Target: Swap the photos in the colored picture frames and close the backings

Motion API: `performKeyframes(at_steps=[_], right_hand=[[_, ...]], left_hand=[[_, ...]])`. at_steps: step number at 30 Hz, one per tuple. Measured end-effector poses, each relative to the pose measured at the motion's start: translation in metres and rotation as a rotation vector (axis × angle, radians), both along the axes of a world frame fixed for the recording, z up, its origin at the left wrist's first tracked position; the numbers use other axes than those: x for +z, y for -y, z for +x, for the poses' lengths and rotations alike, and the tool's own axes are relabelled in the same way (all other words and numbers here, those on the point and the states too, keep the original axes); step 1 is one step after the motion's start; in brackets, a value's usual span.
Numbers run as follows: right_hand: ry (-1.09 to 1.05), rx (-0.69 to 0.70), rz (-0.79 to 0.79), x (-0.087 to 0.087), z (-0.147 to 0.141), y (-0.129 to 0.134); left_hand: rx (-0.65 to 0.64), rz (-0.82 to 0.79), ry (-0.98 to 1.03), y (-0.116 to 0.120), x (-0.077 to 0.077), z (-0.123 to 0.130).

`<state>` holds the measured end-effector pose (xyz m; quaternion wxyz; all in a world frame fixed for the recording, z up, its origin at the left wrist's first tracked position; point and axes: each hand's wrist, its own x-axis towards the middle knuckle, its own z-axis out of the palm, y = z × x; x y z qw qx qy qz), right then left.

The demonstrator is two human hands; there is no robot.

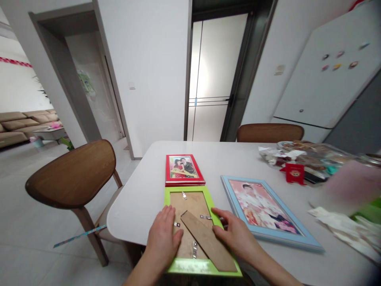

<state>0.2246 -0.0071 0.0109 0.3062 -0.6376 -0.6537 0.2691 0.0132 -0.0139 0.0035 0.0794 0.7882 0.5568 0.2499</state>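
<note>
A green picture frame (190, 267) lies back side up at the table's front edge, with a brown backing board, small metal clips and a slanting stand leg (205, 242). My left hand (163, 237) rests on the frame's left side, its fingers flat and the thumb over the board. On the right side, my right hand (235, 234) touches the frame's rim, fingers apart and the thumb on the stand leg. Just beyond lies a red frame (185, 182) with a photo of two people. To the right is a larger light blue frame (285, 237), photo side up.
At the table's right (238, 155) are a red card (294, 174), crumpled tissues (351, 230), trays and a blurred pink item (345, 186). Wooden chairs stand at the left (71, 174) and at the far side (270, 133). A patterned strip (80, 235) juts from the left chair.
</note>
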Motion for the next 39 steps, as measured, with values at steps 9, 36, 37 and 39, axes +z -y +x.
performKeyframes(at_steps=[9, 36, 37, 39], right_hand=[[0.275, 0.104, 0.132, -0.002, -0.008, -0.011], [0.522, 0.106, 0.226, -0.004, -0.069, -0.077], [0.523, 0.106, 0.227, -0.004, -0.068, -0.077], [0.524, 0.115, 0.233, -0.005, -0.066, -0.075]], left_hand=[[0.067, -0.036, 0.101, -0.009, -0.013, -0.013], [0.144, -0.028, 0.347, -0.012, -0.022, -0.003], [0.146, -0.029, 0.353, -0.012, -0.022, -0.003], [0.147, -0.032, 0.363, -0.012, -0.022, -0.003]])
